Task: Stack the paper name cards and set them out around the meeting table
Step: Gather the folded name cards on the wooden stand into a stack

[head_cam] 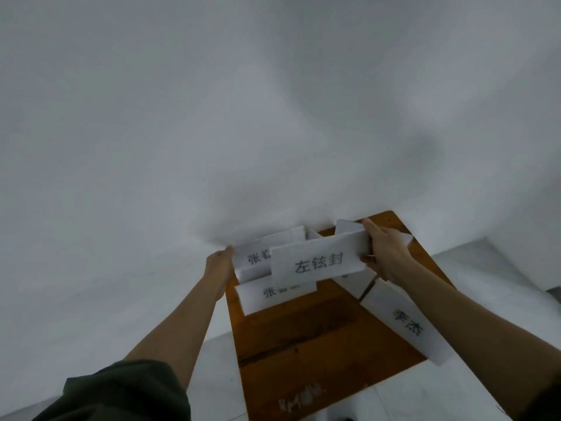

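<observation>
Both forearms reach forward over the small wooden table (pixel 303 344). The right hand (pixel 387 253) pinches the right end of the 左铉封 card (pixel 318 262), thumb on top, holding it raised and tilted above the other folded cards. The left hand (pixel 218 264) meets the left end of the rear 张 card (pixel 253 253); whether it grasps it cannot be told. The 李杰 card (pixel 406 323) lies at the table's right edge.

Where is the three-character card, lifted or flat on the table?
Lifted: the right hand pinches the card by its right end, in front of other cards.
</observation>
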### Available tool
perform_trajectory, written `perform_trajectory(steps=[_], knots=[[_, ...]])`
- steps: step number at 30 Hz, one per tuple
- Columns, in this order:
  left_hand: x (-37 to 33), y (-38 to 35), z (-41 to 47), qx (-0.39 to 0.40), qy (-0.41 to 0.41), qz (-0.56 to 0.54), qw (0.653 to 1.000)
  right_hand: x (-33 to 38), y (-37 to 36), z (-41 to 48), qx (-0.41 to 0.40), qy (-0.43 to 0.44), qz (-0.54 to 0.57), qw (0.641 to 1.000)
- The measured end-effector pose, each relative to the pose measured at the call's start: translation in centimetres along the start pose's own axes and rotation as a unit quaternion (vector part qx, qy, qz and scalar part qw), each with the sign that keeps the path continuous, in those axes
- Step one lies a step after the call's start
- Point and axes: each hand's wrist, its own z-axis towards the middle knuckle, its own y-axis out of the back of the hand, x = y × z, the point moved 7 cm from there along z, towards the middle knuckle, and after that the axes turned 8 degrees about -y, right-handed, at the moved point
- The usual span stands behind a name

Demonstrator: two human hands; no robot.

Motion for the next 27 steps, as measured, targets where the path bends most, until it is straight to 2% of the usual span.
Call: perform_trajectory(steps=[4, 10, 14, 18, 21, 25, 27], knots=[[-0.3, 0.1, -0.7, 0.017, 0.015, -0.056, 0.998, 2.6, -4.7, 1.8, 0.007, 0.009, 0.022, 1.000], [-0.1, 0.1, -1.5, 0.021, 0.034, -0.119, 0.992, 3.4, -10.9, 4.8, 0.017, -0.009, -0.012, 1.000], [0.0, -0.1, -1.0, 0.016, 0.032, -0.109, 0.993, 2.0, -13.6, 6.7, 0.036, -0.024, -0.079, 0.996], [-0.7, -0.7, -1.1, 0.009, 0.016, -0.061, 0.998, 1.7, -15.0, 8.1, 0.054, 0.036, -0.203, 0.977], [-0.4, -0.6, -0.9, -0.003, 0.013, -0.015, 1.000, 2.2, -14.9, 8.4, 0.065, 0.106, -0.374, 0.919], [0.1, -0.3, -0.8, -0.006, -0.001, 0.026, 1.000, 3.7, -14.4, 7.9, 0.057, 0.186, -0.575, 0.795], [0.9, 0.6, -0.8, -0.035, 0.011, 0.041, 0.998, 3.8, -13.7, 7.9, 0.048, 0.195, -0.601, 0.774]])
